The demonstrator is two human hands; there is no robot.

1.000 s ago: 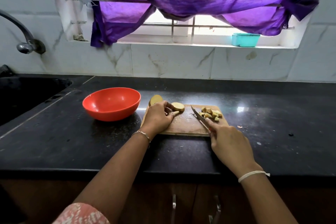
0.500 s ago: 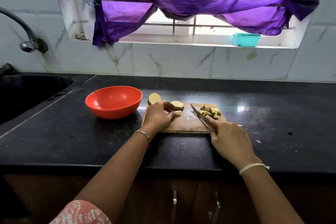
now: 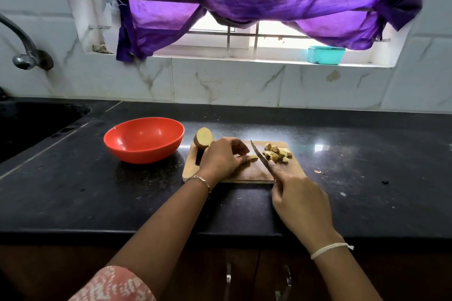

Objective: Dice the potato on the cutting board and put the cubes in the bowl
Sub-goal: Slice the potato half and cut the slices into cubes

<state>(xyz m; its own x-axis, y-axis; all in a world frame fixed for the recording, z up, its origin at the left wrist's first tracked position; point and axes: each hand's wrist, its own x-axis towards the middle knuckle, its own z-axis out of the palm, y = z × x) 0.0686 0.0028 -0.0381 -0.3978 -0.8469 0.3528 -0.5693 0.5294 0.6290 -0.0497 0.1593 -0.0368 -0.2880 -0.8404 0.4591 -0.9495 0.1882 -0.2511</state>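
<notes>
A wooden cutting board lies on the black counter. My left hand is curled over a potato slice in the board's middle, and only the slice's tip shows past my fingers. My right hand grips a knife with its blade angled up-left, just right of that slice. A pile of potato cubes sits at the board's far right. A potato half stands at the board's far left corner. The red bowl, left of the board, has nothing in it.
A dark sink and a tap are at the far left. A teal box stands on the window sill under a purple curtain. Small scraps lie on the counter right of the board.
My left hand has closed over the round slice, which was showing beside my fingers before. The knife has stayed between that hand and the cubes. The view has shifted slightly.
</notes>
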